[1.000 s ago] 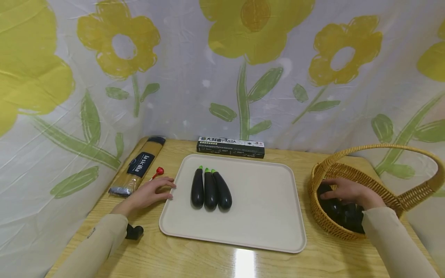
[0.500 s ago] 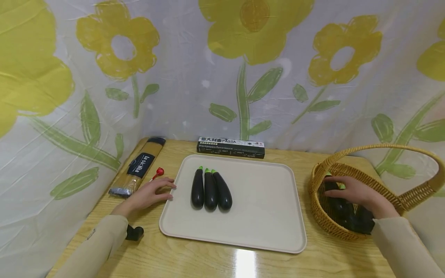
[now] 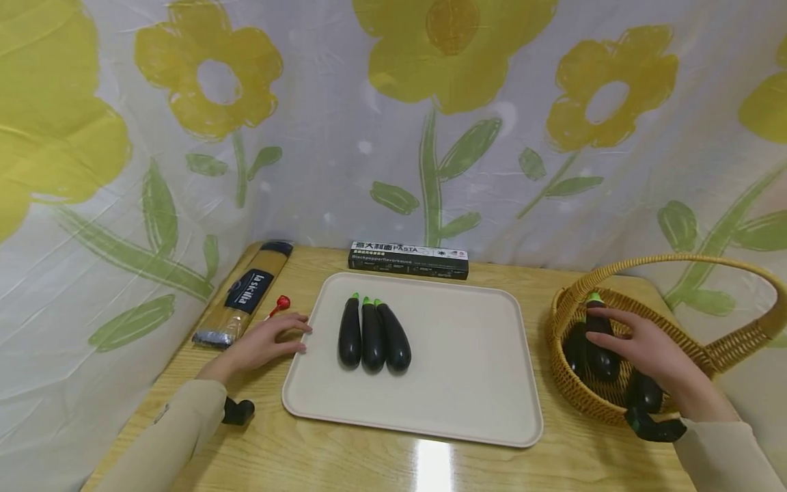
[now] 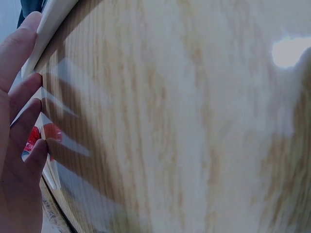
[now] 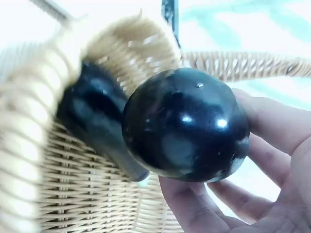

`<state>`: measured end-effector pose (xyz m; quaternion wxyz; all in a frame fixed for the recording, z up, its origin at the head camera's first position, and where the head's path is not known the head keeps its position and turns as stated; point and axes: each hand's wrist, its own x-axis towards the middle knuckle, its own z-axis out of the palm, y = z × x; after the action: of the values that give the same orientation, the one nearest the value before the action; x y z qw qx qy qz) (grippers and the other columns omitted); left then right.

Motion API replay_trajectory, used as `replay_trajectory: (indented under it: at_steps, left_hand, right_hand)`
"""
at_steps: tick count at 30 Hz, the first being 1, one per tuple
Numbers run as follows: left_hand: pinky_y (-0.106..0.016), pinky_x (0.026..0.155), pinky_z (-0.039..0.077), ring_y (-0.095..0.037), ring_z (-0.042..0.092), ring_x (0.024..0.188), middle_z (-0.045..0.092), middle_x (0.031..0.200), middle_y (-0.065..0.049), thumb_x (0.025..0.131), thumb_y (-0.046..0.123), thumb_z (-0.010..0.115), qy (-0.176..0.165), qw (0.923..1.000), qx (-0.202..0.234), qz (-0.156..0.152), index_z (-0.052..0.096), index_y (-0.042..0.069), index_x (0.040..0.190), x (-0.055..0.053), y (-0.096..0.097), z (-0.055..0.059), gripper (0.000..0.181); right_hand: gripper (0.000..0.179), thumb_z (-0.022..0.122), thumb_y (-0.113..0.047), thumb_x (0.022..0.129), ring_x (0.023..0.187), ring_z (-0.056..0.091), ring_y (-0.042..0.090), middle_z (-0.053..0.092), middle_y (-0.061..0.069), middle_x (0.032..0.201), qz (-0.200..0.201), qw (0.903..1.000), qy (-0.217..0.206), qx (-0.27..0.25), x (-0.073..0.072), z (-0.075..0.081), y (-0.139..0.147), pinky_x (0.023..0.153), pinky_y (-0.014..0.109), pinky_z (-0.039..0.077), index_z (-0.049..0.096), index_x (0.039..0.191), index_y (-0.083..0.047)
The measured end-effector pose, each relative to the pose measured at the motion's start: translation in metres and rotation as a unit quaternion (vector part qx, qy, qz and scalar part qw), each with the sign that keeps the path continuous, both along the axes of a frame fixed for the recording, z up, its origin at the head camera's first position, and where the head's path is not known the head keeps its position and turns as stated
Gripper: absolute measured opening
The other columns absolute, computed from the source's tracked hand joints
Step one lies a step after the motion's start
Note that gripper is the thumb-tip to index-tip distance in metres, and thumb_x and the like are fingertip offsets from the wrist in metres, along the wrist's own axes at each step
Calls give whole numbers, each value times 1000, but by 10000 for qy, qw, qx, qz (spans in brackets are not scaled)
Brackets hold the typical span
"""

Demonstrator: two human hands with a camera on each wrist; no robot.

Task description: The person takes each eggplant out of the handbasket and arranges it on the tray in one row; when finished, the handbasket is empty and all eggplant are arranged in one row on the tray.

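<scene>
Left hand (image 3: 264, 342) relaxed, your right hand (image 3: 645, 350) grasps an eggplant (image 3: 601, 357), apparently mid-pick; next, lift it clear of the wicker basket (image 3: 565, 386).

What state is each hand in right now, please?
Left hand: open, holding nothing, by the edge of the tray.
Right hand: closed, holding an eggplant.
</scene>
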<state>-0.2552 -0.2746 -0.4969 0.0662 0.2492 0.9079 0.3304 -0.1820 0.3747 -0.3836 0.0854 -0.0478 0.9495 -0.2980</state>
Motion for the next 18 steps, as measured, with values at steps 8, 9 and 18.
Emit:
replay_trajectory:
  at_steps: [8,9,18]
  left_hand:
    - [-60,110,29,-41,38,136,50,143,-17,90,31,71,27,10000,47,-38,67,15,120,1,1,1,33]
    - [-60,110,29,-41,38,136,49,143,-18,91,30,71,29,10000,43,-41,67,15,120,1,1,1,33]
    - [-61,110,29,-40,38,136,49,143,-16,91,34,70,-8,10000,44,-35,67,18,120,-1,-1,-1,33]
  right_hand:
    - [60,61,-38,97,108,59,44,36,32,146,175,9998,39,-91,28,11,-14,74,45,53,44,146,-7]
    - [59,62,-36,97,108,59,44,35,31,146,220,9996,-5,-159,32,13,-17,74,42,54,44,146,-7]
    - [52,66,-32,94,98,56,26,44,23,138,565,9983,108,-64,59,26,-42,66,29,49,51,140,-12]
